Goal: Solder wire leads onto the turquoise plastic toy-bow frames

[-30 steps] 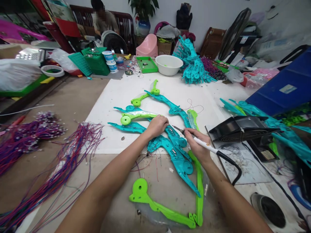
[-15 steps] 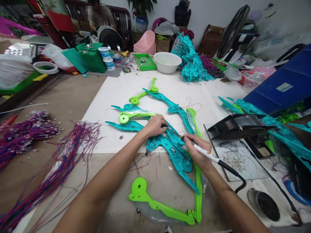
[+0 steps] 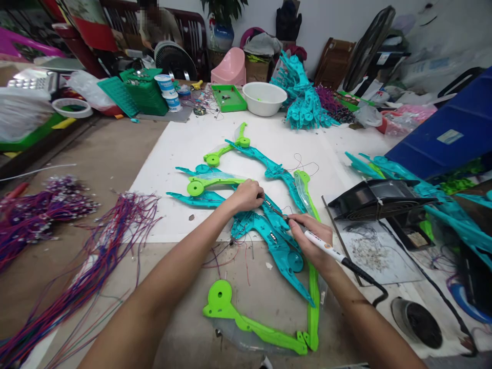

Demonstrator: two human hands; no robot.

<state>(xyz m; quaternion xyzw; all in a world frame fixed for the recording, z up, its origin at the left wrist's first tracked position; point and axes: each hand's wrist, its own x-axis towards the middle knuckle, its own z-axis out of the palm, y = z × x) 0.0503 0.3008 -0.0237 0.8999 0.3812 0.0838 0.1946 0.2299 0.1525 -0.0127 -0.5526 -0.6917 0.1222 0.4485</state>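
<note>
In my right hand (image 3: pixel 313 236) is a white soldering iron (image 3: pixel 325 246), its dark cable trailing toward the lower right. The iron's tip meets a teal plastic bow-shaped part (image 3: pixel 277 218) near a small contact strip. My left hand (image 3: pixel 248 196) is closed at the upper end of that part, fingers pinched; what sits between them is hidden. Just below lies another teal part (image 3: pixel 282 256) with a contact strip and thin loose wires. Bright green jointed limbs (image 3: pixel 249 328) with clear film lie around them, and a further teal piece (image 3: pixel 253 152) rests beyond my hands.
Bundles of purple and red wires (image 3: pixel 111 225) spread at the left. A small black fan (image 3: pixel 378 197) and a round tin (image 3: pixel 417 323) stand to the right, by a large blue bin (image 3: pixel 449 123). Behind are a white basin (image 3: pixel 265 97) and stacked teal parts (image 3: pixel 303 97). A person sits farther back.
The soldering iron and my right hand have shifted very slightly to the left. My left hand stays at nearly the same spot, its fingers a little more curled.
</note>
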